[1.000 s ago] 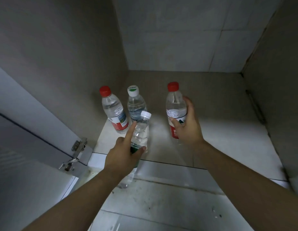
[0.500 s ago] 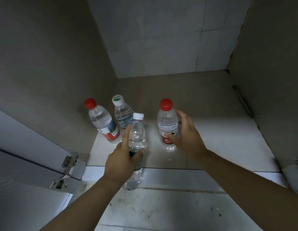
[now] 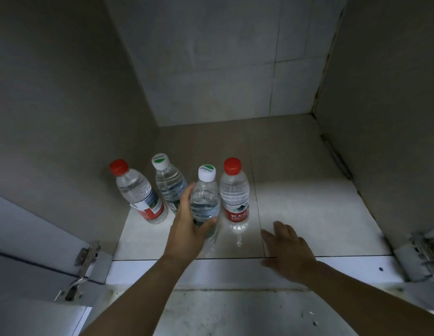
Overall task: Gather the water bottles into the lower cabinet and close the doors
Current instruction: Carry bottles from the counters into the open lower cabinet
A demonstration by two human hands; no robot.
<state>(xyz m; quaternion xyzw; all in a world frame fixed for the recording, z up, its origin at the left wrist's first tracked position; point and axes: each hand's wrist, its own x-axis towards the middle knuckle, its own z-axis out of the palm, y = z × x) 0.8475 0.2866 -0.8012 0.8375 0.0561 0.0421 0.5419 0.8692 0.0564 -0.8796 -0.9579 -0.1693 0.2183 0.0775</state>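
Note:
Several clear water bottles stand upright on the tiled floor (image 3: 308, 214) of the open lower cabinet. My left hand (image 3: 187, 231) is wrapped around a white-capped bottle (image 3: 205, 197) near the front. Right beside it stands a red-capped bottle (image 3: 235, 195) with a red label, free of any hand. Further left are another red-capped bottle (image 3: 138, 192) and a white-capped bottle (image 3: 168, 183) behind it, close to the left wall. My right hand (image 3: 287, 251) hovers flat and empty over the cabinet's front edge, to the right of the bottles.
The left door (image 3: 29, 275) hangs open with its metal hinge (image 3: 85, 260) showing. A second hinge (image 3: 424, 253) sits at the right edge. The cabinet's side walls and tiled back wall (image 3: 223, 69) enclose the space. Dirty floor lies below the sill.
My right hand has let go of the red-capped bottle and drawn back toward the front edge. My left hand has carried the white-capped bottle inward and stood it upright beside that bottle.

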